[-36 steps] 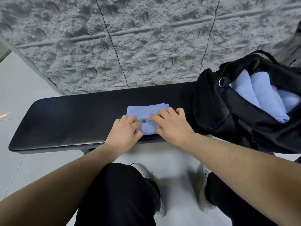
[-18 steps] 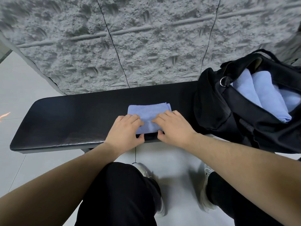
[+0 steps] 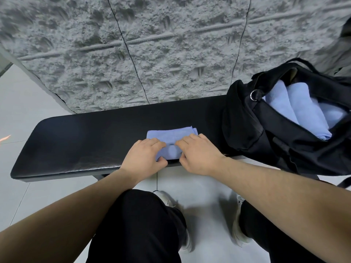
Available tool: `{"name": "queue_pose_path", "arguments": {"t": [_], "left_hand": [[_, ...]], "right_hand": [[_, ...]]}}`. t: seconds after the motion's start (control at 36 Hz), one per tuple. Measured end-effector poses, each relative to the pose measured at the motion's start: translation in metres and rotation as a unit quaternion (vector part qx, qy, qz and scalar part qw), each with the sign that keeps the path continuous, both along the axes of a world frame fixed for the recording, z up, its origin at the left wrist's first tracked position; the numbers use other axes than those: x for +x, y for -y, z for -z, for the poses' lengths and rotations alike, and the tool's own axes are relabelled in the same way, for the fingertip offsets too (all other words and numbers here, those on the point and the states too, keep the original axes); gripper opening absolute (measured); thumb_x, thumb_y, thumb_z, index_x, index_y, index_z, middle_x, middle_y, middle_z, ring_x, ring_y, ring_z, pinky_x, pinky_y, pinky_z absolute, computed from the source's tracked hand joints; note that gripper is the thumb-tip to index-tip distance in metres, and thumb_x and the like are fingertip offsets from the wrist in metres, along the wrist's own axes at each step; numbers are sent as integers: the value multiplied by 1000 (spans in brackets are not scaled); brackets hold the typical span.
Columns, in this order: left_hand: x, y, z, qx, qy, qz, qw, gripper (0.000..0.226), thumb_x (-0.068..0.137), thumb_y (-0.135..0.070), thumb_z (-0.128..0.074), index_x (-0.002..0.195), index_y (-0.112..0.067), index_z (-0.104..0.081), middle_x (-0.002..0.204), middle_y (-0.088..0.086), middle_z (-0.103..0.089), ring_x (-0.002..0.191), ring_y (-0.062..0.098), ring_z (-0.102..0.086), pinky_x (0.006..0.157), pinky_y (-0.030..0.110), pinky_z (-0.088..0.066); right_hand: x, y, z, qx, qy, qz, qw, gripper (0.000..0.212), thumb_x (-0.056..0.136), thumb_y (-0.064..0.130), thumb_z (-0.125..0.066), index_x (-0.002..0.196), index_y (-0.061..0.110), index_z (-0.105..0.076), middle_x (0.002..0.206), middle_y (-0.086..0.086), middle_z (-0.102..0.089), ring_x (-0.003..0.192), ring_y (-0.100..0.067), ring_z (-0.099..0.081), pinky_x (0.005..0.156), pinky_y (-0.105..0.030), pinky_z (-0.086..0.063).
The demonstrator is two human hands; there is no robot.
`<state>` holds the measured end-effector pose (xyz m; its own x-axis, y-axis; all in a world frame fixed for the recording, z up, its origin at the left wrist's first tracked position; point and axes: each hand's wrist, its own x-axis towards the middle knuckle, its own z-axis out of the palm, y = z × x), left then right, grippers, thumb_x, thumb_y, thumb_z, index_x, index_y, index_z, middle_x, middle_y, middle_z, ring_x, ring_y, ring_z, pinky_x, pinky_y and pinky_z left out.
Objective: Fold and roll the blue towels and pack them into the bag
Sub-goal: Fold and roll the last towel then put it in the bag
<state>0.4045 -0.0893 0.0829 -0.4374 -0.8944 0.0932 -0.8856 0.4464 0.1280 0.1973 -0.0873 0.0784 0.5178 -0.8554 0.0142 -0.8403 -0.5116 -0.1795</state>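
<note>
A long black padded tabletop runs from nine o'clock to three o'clock below a rough grey wall. At the three o'clock end sits the open black bag, with rolled blue towels already showing in its mouth. Near the centre of the view lies the towel in work, a folded blue towel, its near edge turned up into a small roll at the front lip of the tabletop, its far part flat toward twelve o'clock.

The left hand and right hand sit side by side on that roll. The fingers of each curl over the top while the thumbs tuck in under the six o'clock side, so both grip the roll.

The cloth looks light, soft and limp, not slippery on the pad. It will likely slacken if released, so it is best held across the full width of the roll, with even pressure kept toward twelve o'clock.
</note>
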Motion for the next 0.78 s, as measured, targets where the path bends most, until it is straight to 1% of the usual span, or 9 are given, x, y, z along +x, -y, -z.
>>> {"name": "queue_pose_path", "arguments": {"t": [0.08,0.19,0.28,0.39,0.5,0.56,0.61,0.72,0.78], "left_hand": [[-1,2,2,-11,-21,-1,1000,45,74,-33,-38,99,-16,-72,78,-4,-65,68,23,-56,67,29,-36],[-3,5,4,-52,-37,6,998,27,75,-28,-39,79,-17,-62,65,-11,-38,63,18,-33,61,29,-30],[-1,8,8,-72,-15,-1,997,30,77,-28,-40,85,-18,-67,69,-9,-50,68,21,-44,65,29,-31],[3,11,16,-75,5,-22,997,40,80,-30,-41,107,-22,-70,93,-5,-60,89,21,-50,81,31,-30],[4,9,19,-77,2,-19,997,46,85,-26,-39,125,-19,-62,103,0,-58,91,24,-52,85,33,-30],[4,8,19,-78,-24,-17,996,40,86,-23,-39,122,-20,-57,103,0,-57,88,23,-53,84,32,-30],[5,7,18,-86,-56,-13,995,30,88,-20,-41,114,-19,-58,104,0,-56,87,22,-53,85,32,-31],[6,9,15,-112,-74,1,991,20,86,-13,-53,101,-15,-67,101,-1,-58,93,21,-54,87,31,-32],[5,10,12,-101,-70,11,992,24,82,-18,-51,98,-14,-68,97,-2,-60,89,23,-56,84,30,-33]], "right_hand": [[1,3,0,15,-3,14,1000,41,92,28,-35,128,18,-54,122,1,-59,112,-24,-49,87,-33,-28],[3,8,0,28,-2,28,999,37,94,26,-35,126,19,-53,121,1,-59,112,-23,-48,90,-34,-30],[6,10,1,5,-13,36,999,37,94,28,-31,119,19,-56,115,2,-59,107,-23,-47,89,-35,-29],[8,12,4,-44,-7,58,997,63,83,32,-11,110,17,-66,105,0,-55,101,-24,-44,88,-39,-31],[10,13,6,-37,-6,83,996,61,83,30,-16,127,24,-57,116,2,-53,105,-24,-47,91,-42,-30],[10,13,8,-48,27,83,995,53,83,23,-30,129,26,-56,114,2,-55,102,-24,-50,88,-42,-30],[8,15,10,-72,56,70,993,45,82,16,-39,120,27,-60,108,4,-57,97,-24,-52,85,-41,-28],[5,16,11,-114,63,50,990,37,86,18,-37,105,26,-67,95,7,-59,91,-23,-53,80,-39,-30],[4,13,9,-114,61,41,991,33,84,23,-41,103,23,-68,95,7,-61,92,-23,-54,80,-40,-34]]}}
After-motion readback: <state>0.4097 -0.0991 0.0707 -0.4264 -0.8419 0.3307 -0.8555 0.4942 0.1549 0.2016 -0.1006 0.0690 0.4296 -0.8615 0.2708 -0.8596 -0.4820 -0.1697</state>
